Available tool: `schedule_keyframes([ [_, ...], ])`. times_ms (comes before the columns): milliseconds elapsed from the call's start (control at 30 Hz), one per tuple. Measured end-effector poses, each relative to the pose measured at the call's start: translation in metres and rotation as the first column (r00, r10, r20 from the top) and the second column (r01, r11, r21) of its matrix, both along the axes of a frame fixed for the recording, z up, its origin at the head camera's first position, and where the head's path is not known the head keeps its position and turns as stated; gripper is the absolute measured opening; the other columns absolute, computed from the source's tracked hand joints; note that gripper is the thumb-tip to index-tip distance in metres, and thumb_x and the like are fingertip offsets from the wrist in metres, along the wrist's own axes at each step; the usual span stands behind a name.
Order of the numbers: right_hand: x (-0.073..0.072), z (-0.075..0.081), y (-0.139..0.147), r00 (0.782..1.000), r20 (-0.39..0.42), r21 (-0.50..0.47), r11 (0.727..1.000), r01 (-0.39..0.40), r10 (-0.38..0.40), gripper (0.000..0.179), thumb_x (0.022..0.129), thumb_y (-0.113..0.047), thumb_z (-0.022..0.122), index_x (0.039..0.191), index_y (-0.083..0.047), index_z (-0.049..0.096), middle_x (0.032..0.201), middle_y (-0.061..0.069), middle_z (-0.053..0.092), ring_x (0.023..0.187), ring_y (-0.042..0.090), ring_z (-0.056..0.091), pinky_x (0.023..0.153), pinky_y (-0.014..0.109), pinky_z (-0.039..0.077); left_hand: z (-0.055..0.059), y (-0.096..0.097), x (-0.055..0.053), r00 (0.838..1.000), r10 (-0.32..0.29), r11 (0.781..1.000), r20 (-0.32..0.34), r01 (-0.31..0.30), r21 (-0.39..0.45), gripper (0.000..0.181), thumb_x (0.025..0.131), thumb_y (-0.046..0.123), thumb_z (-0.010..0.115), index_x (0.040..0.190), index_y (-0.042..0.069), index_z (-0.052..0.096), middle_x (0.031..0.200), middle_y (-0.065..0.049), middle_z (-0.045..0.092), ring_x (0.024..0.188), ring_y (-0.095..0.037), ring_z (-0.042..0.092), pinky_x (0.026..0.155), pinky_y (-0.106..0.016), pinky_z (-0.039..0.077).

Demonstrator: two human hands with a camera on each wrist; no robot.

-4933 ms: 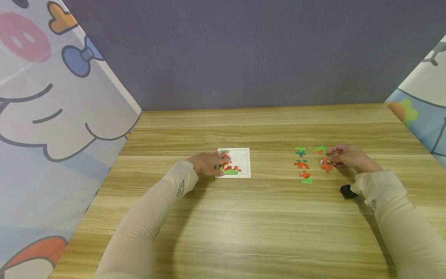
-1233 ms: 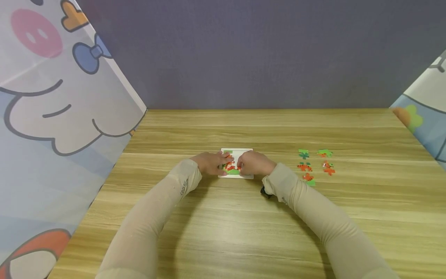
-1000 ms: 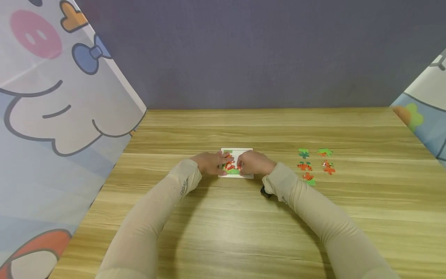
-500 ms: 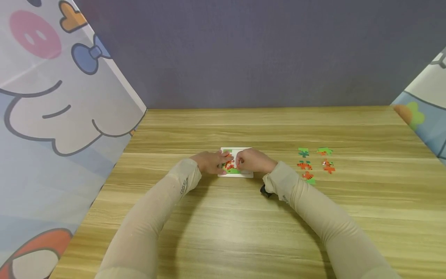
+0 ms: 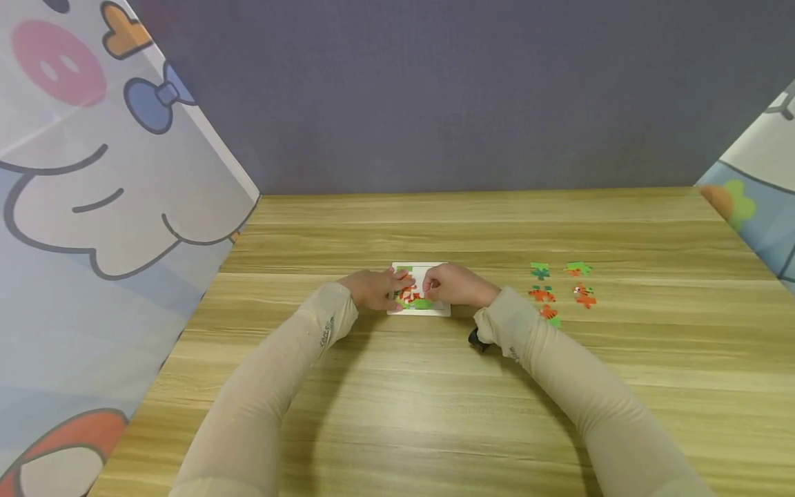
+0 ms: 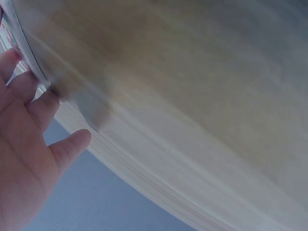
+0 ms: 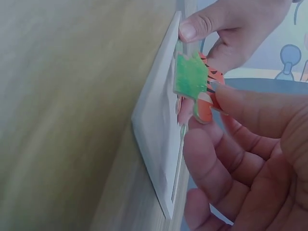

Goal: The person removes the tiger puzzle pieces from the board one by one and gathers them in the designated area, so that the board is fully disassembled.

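Note:
A white puzzle frame (image 5: 419,313) lies on the table with orange and green jigsaw pieces at its left and lower side. My left hand (image 5: 373,288) rests over the frame's left side, fingers spread out; its thumb (image 7: 190,31) is at the frame's edge in the right wrist view. Between thumb and index finger, my right hand (image 5: 459,284) pinches a puzzle piece (image 7: 190,77), green with orange and black stripes and a white patch. That piece stands tilted, close over the frame. In the left wrist view, the left hand's (image 6: 29,130) fingertips meet the frame's edge.
Several loose puzzle pieces, including a striped orange one (image 5: 542,295) and a green-topped one (image 5: 578,268), lie to the right on the wooden table (image 5: 397,407). A dark wall (image 5: 472,96) stands behind; a cartoon-printed panel (image 5: 93,228) borders the left.
Since the oldest frame, my right hand has come left from the loose pieces to the frame. Over the last second it has lifted slightly with the pinched puzzle piece. The left hand stays put.

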State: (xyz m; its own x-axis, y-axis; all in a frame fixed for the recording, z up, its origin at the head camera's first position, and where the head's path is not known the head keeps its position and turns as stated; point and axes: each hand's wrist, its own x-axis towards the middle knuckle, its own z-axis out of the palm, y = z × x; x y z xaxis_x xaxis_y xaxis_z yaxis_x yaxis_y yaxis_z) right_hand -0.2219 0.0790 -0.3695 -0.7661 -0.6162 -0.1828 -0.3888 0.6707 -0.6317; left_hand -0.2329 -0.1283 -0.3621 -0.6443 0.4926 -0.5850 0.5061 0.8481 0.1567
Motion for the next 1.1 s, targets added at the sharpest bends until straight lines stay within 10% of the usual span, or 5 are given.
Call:
schedule_keyframes([
  [1100,0.002,-0.002,0.080,0.993,-0.033,-0.054,0.992,0.113,-0.115,0.009,0.095,-0.001,0.061,0.088,0.002,0.066,0.078,0.007,0.065,0.066,0.012,0.045,0.061,0.025,0.039,0.000,-0.004,0.001,0.999,0.000,0.999,0.041,-0.002,0.045,0.072,0.106,0.041,0.052,0.165,0.026,0.015,0.173,-0.001,0.001,0.161,-0.026,0.001,0.129,-0.050,0.017],
])
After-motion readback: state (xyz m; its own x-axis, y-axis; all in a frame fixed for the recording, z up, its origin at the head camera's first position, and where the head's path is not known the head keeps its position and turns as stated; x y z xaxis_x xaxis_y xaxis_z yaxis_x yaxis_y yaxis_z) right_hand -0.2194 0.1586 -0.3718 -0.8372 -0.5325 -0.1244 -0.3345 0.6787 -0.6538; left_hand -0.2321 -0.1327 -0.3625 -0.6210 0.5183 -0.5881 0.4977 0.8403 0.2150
